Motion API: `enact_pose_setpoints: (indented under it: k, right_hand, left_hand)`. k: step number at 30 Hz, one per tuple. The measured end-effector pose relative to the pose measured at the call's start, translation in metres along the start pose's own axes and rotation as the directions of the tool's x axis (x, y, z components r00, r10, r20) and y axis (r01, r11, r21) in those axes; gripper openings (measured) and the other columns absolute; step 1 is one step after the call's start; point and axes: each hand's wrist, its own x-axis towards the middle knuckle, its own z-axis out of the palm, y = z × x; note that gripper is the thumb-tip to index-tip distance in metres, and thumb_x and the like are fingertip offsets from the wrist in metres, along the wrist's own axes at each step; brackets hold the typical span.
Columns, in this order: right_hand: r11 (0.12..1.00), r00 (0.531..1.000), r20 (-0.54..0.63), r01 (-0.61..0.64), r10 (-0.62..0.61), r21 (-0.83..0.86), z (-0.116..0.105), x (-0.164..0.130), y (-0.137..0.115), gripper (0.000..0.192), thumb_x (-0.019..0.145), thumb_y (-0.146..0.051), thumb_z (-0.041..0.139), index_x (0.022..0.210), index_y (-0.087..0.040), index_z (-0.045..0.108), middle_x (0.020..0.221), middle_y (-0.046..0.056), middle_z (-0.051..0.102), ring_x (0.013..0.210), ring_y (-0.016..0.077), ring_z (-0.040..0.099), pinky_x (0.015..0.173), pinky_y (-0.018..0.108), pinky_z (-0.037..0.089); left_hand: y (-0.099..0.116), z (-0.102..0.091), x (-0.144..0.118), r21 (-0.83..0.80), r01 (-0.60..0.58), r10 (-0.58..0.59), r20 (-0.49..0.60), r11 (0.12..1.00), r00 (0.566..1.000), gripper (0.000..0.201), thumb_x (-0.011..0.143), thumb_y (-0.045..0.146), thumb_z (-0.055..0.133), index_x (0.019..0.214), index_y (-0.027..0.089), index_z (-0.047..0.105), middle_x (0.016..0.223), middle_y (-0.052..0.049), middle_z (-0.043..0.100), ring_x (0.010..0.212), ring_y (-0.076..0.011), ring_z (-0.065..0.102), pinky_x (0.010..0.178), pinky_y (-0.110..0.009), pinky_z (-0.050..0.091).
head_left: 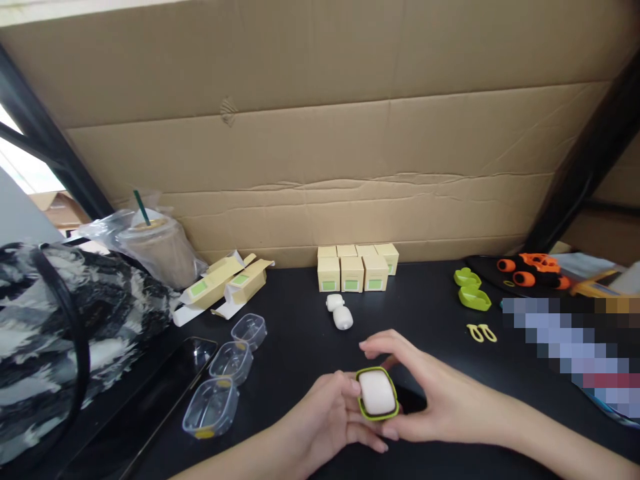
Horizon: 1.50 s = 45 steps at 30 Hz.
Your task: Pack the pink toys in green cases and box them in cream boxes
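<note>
Item: white case in a green rim, low over the tabletop, pinched between my hands — left hand curled under it, right hand closed on its far edge. I judge it light, stiff, smooth; best gripped by the rim. One here. Outward: two loose white cases, seven small boxes, three clear shells, two green halves.

We find no legible text in this view. The small cream boxes and the flattened cartons each carry a green label, but the print on them is too small for us to read
</note>
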Motion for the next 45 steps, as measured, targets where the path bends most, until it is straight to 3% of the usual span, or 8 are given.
enact_pose_setpoints:
  k: [6, 10, 14, 19, 26, 35, 39, 45]
  right_hand:
    - [0.982, 0.999, 0.039, -0.011, 0.003, 0.188, -0.002, 0.001, 0.009, 0.049, 0.065, -0.008, 0.07, 0.109, -0.022, 0.053, 0.121, 0.007, 0.06, 0.113, 0.0236, 0.057, 0.097, 0.04, 0.045]
    - [0.917, 0.997, -0.066, 0.054, -0.031, 0.394, 0.005, 0.003, 0.01, 0.042, 0.065, -0.012, 0.071, 0.099, -0.021, 0.047, 0.123, 0.012, 0.058, 0.115, 0.0254, 0.056, 0.097, 0.045, 0.043]
    - [0.865, 0.978, -0.206, 0.068, 0.042, 0.498, 0.001, 0.005, 0.012, 0.039, 0.075, -0.031, 0.072, 0.096, -0.024, 0.041, 0.1, 0.005, 0.062, 0.091, 0.0199, 0.064, 0.078, 0.035, 0.05]
    - [0.845, 0.93, -0.332, 0.044, 0.161, 0.533, -0.006, 0.01, 0.015, 0.043, 0.076, -0.046, 0.072, 0.093, -0.024, 0.039, 0.088, 0.001, 0.06, 0.076, 0.0162, 0.062, 0.069, 0.031, 0.05]
    - [0.884, 0.928, -0.341, 0.031, 0.147, 0.467, -0.003, 0.008, 0.01, 0.04, 0.077, -0.043, 0.07, 0.096, -0.024, 0.042, 0.089, 0.001, 0.06, 0.078, 0.0169, 0.061, 0.071, 0.032, 0.049]
    - [0.888, 0.933, -0.335, 0.04, 0.13, 0.458, -0.003, 0.01, 0.007, 0.037, 0.077, -0.033, 0.07, 0.096, -0.023, 0.041, 0.091, 0.001, 0.06, 0.079, 0.0159, 0.061, 0.072, 0.032, 0.048]
    - [0.885, 0.934, -0.333, 0.04, 0.132, 0.464, -0.004, 0.011, 0.009, 0.034, 0.078, -0.025, 0.068, 0.097, -0.023, 0.04, 0.093, 0.0, 0.058, 0.08, 0.0143, 0.059, 0.074, 0.031, 0.047]
    - [0.834, 0.917, -0.352, 0.039, 0.189, 0.55, -0.004, 0.012, 0.014, 0.038, 0.076, -0.024, 0.07, 0.093, -0.025, 0.036, 0.092, -0.002, 0.052, 0.081, 0.0138, 0.059, 0.069, 0.028, 0.048]
  left_hand:
    - [-0.001, -0.002, 0.004, 0.075, -0.026, 0.024, 0.036, 0.997, 0.999, 0.035, 0.07, 0.035, 0.058, 0.096, 0.011, 0.062, 0.08, -0.012, 0.072, 0.074, -0.0219, 0.069, 0.067, -0.031, 0.051]
    - [0.03, 0.008, -0.013, 0.453, 0.043, -0.085, 0.072, 0.891, 0.994, 0.054, 0.085, 0.055, 0.039, 0.098, 0.011, 0.067, 0.087, -0.013, 0.072, 0.073, -0.0199, 0.066, 0.066, -0.03, 0.049]
    - [0.082, 0.003, -0.039, 0.951, -0.187, 0.421, 0.069, 0.247, 0.905, 0.032, 0.084, 0.045, 0.054, 0.101, 0.024, 0.07, 0.104, -0.005, 0.071, 0.099, -0.0227, 0.06, 0.089, -0.032, 0.043]
    - [0.131, -0.045, -0.051, 0.902, 0.359, 0.676, -0.11, -0.241, 0.729, 0.032, 0.085, 0.039, 0.047, 0.102, 0.022, 0.068, 0.111, -0.007, 0.07, 0.109, -0.0274, 0.057, 0.095, -0.036, 0.04]
    - [0.136, -0.085, -0.042, 0.798, 0.569, 0.642, -0.331, -0.2, 0.691, 0.029, 0.074, 0.036, 0.057, 0.091, 0.018, 0.072, 0.079, -0.009, 0.074, 0.081, -0.0285, 0.068, 0.067, -0.031, 0.047]
    - [0.115, -0.036, -0.032, 0.747, 0.559, 0.718, -0.161, -0.359, 0.677, 0.033, 0.088, 0.028, 0.04, 0.095, 0.018, 0.07, 0.094, -0.013, 0.072, 0.102, -0.033, 0.059, 0.08, -0.039, 0.045]
    - [0.102, -0.016, -0.04, 0.839, 0.377, 0.769, 0.074, -0.392, 0.636, 0.027, 0.089, 0.032, 0.045, 0.091, 0.02, 0.069, 0.095, -0.009, 0.071, 0.095, -0.0292, 0.061, 0.085, -0.038, 0.043]
    - [0.057, 0.0, -0.027, 0.977, -0.193, 0.688, 0.201, -0.09, 0.697, 0.017, 0.088, 0.028, 0.051, 0.085, 0.022, 0.067, 0.098, -0.006, 0.066, 0.082, -0.0186, 0.062, 0.068, -0.024, 0.045]
